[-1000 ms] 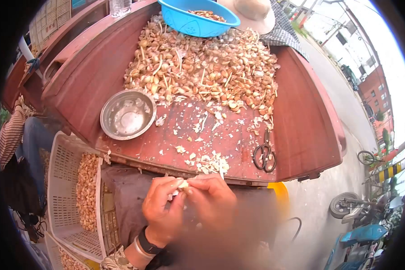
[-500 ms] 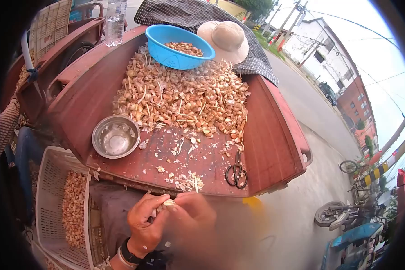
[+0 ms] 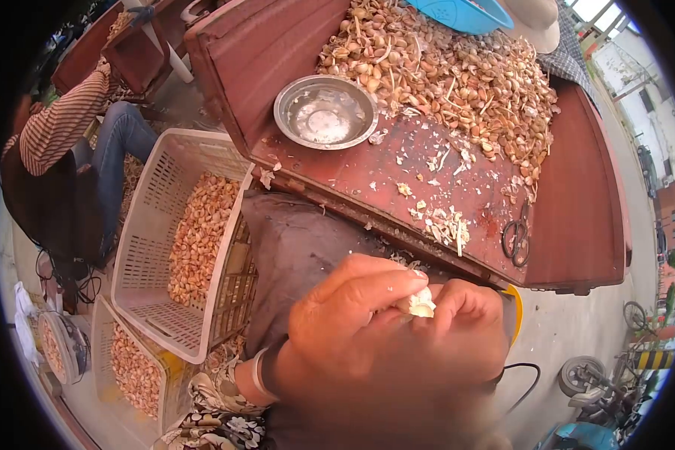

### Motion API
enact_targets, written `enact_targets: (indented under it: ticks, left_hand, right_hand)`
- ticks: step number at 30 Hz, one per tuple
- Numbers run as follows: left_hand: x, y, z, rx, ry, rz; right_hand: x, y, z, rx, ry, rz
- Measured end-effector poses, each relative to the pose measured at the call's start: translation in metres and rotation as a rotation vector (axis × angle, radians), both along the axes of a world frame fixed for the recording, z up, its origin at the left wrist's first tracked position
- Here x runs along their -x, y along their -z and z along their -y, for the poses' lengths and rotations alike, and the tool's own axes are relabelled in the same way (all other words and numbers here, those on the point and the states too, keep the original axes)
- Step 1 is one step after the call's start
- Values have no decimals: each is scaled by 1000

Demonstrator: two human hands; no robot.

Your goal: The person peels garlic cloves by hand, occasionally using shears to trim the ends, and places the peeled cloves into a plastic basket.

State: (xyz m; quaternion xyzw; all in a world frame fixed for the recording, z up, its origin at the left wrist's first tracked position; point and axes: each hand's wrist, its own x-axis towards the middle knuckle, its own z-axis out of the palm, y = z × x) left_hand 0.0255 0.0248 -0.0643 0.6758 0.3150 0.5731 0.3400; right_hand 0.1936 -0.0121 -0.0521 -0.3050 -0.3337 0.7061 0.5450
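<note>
Above my lap, my left hand (image 3: pixel 352 307) is closed with thumb and fingers pinching a pale piece of garlic (image 3: pixel 418 303). My right hand (image 3: pixel 469 319) meets it from the other side, its bent fingers pressed at the garlic's edge; the lower part of this hand is blurred. Just beyond, on the red cart bed (image 3: pixel 367 180), lie garlic skins and stem scraps (image 3: pixel 448 225). A pair of black-handled scissors (image 3: pixel 515 241) rests to their right. Farther back spreads a large heap of garlic cloves (image 3: pixel 457 90).
A metal bowl (image 3: pixel 326 112) stands at the cart's left. Left of my lap is a white crate (image 3: pixel 146 225) of cloves, with another crate (image 3: pixel 109 352) and a bucket (image 3: pixel 61 345) below. A blue basin (image 3: pixel 465 15) sits on the heap. Another person (image 3: pixel 75 150) sits at left.
The view has swung left and down, showing more of the crates and the seated person. My hands appear closer and larger, still together at the garlic.
</note>
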Motion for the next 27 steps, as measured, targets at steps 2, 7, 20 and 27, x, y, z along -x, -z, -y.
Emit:
enact_targets:
  ticks: [2, 7, 20, 27]
  left_hand:
    - [19, -2, -6, -17, 9, -66]
    - [27, -33, 15, -102, 346, 298]
    - [67, -38, -5, -164, 466, 60]
    - [18, -27, -18, -104, 224, 305]
  right_hand:
    - [2, -1, -3, 79, -160, -13]
    - [37, 26, -67, 163, 65, -45]
    - [-130, 89, -195, -34, 610, 1220]
    - [-246, 154, -252, -405, 646, 1965]
